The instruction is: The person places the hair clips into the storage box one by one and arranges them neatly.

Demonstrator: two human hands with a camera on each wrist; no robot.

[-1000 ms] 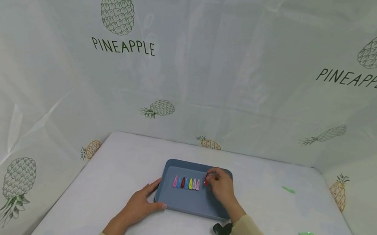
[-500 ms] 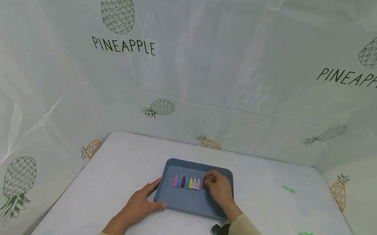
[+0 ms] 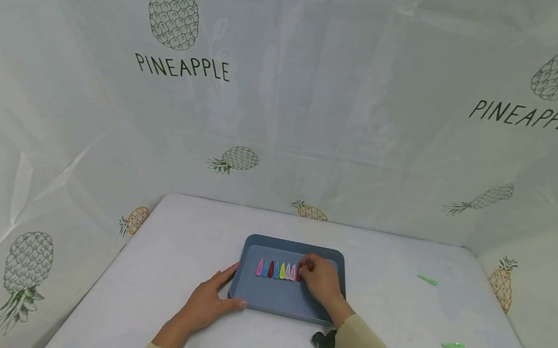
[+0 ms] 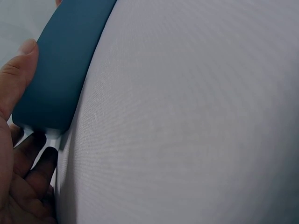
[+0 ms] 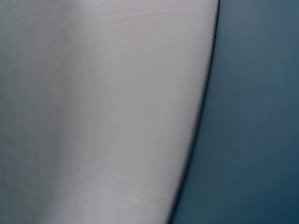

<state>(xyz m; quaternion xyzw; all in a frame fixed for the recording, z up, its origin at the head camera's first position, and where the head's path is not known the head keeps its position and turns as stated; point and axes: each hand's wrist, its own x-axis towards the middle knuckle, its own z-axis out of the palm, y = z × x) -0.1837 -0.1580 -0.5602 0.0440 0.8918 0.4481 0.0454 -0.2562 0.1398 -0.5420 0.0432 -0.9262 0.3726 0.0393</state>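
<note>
Low on the white table lies a grey-blue tray point(image 3: 283, 304). My left hand point(image 3: 203, 307) holds its near left corner; the left wrist view has the thumb point(image 4: 21, 70) against the tray's wall point(image 4: 65, 60) and bent fingers point(image 4: 42, 172) at the corner. Over the tray, my right hand point(image 3: 322, 279) pinches a red snap hair clip point(image 3: 299, 275), partly hidden by the fingertips. That clip is upright at the right end of a row of snap clips, including a pink one point(image 3: 259, 268), a dark red one point(image 3: 271, 269) and a yellow one point(image 3: 282, 271).
Two green snap clips, a far one point(image 3: 427, 280) and a nearer one point(image 3: 454, 346), lie on the table right of the tray. A pineapple-printed sheet point(image 3: 318, 114) stands behind the table. The right wrist view shows only blurred table and tray point(image 5: 247, 116).
My right hand has moved left and slightly nearer, bringing the red hair clip from a gap away to beside the last pale clip. The left hand and tray have stayed put.
</note>
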